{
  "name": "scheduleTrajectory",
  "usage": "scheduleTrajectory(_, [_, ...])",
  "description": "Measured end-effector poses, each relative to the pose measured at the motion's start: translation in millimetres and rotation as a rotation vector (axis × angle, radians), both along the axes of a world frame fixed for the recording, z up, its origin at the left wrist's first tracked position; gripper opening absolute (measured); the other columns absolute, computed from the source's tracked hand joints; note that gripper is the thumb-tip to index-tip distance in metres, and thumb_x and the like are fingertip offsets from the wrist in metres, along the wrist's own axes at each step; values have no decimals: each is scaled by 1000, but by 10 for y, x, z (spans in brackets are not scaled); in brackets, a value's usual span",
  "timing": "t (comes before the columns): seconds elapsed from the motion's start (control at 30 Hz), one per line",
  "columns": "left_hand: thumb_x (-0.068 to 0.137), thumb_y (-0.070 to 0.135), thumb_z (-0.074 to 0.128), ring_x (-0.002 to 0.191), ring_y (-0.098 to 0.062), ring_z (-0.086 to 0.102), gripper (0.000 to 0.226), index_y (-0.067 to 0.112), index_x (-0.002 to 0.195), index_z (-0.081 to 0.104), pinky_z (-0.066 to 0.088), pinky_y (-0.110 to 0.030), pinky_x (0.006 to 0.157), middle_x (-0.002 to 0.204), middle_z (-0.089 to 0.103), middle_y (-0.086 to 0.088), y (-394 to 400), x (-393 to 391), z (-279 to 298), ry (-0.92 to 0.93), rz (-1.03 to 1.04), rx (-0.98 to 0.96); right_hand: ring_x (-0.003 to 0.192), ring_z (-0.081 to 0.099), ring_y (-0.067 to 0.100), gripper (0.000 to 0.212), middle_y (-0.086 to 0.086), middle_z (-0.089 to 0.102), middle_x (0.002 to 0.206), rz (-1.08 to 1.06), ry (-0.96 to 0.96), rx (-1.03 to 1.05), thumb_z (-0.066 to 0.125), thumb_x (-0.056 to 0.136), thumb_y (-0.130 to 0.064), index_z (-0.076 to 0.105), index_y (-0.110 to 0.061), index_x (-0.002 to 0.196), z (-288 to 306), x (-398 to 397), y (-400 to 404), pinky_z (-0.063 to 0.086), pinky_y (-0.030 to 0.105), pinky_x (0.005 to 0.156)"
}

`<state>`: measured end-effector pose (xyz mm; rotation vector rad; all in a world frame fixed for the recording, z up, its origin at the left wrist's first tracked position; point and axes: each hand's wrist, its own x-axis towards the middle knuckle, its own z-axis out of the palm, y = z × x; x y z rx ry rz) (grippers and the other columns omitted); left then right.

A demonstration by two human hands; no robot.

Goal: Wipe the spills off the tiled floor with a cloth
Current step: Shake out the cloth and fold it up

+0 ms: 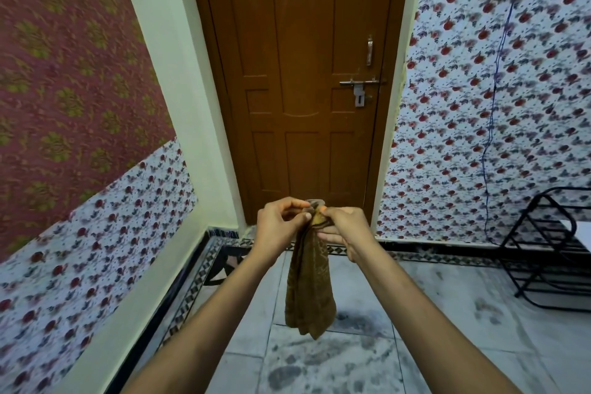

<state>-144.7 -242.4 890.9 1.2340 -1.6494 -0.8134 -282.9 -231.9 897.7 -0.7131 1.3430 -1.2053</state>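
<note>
Both hands, left (281, 221) and right (343, 227), pinch the top of a hanging brown patterned cloth (309, 285) above the smudged grey tiled floor (431, 313); a loose pinch could drop it bunched.

Both arms stretched out in front of a closed brown door (307, 73), left hand (278, 227) and right hand (345, 230) pinching the top of a brown patterned cloth (308, 291) that hangs limp above the tiled floor (447, 313). Dark smudgy spills (284, 376) on the pale tiles below. Black metal rack (550, 253) off to the right, floral wallpaper (463, 121) on both sides.
</note>
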Motion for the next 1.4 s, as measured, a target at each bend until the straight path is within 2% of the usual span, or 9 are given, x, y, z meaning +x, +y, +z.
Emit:
scheduleTrajectory(0.3, [83,20,68,86,13,57,25,19,108,68,46,-4,79,97,65,16,133,17,-121,-144,-30,-166,54,65,16,18,9,66,72,85,82,21,42,97,-11,58,-7,101,-29,5,-6,54,25,51])
scheduleTrajectory(0.43, [79,21,71,95,0,62,32,18,111,67,49,-16,85,103,67,10,162,28,-166,-165,-41,-127,57,66,15,27,6,69,63,140,53,78,34,100,-27,55,-12,91,-39,-27,28,55,23,51])
scheduleTrajectory(0.63, [81,14,68,84,-8,66,15,22,94,70,57,-30,72,87,70,6,83,116,-100,-31,25,-50,72,69,15,26,6,73,79,226,-23,11,38,99,-23,52,-12,118,-110,-92,58,56,23,62])
scheduleTrajectory(0.73, [84,10,63,85,-14,67,15,23,88,69,57,-28,71,87,70,-2,37,161,-35,127,5,60,76,62,8,22,-8,67,81,126,389,-221,48,93,-16,58,-20,113,-109,-160,45,47,14,58])
scheduleTrajectory(0.83, [86,6,58,78,-5,66,19,22,86,69,51,-15,64,83,70,1,6,207,45,250,-44,122,116,34,11,23,-8,48,116,280,875,-483,59,86,-25,59,-36,106,-117,-265,-6,31,32,95])
scheduleTrajectory(0.93, [87,5,57,74,-1,65,19,20,86,68,49,-13,64,79,70,5,-26,288,121,272,-80,135,138,11,15,25,-4,26,150,488,1222,-503,58,85,-42,61,-34,109,-144,-369,-44,7,44,110])
scheduleTrajectory(1.07, [88,3,56,76,-8,65,20,17,83,68,50,-18,68,78,69,3,-68,399,139,244,-92,146,140,17,21,36,-2,22,154,488,1468,-609,52,85,-56,58,-35,114,-82,-499,-71,12,46,111])
scheduleTrajectory(1.23, [87,0,56,68,-5,64,18,13,81,67,52,-16,63,72,70,5,-83,516,147,292,-64,120,93,52,-4,16,-10,59,112,471,1154,-796,61,86,-36,57,-27,99,104,-476,-51,44,25,83])
scheduleTrajectory(1.4, [86,1,56,69,-3,64,19,15,80,67,51,-15,62,74,68,3,-54,514,209,292,-114,93,77,56,-8,19,-12,61,83,465,787,-633,67,83,-18,54,-31,79,192,-456,-73,41,14,71])
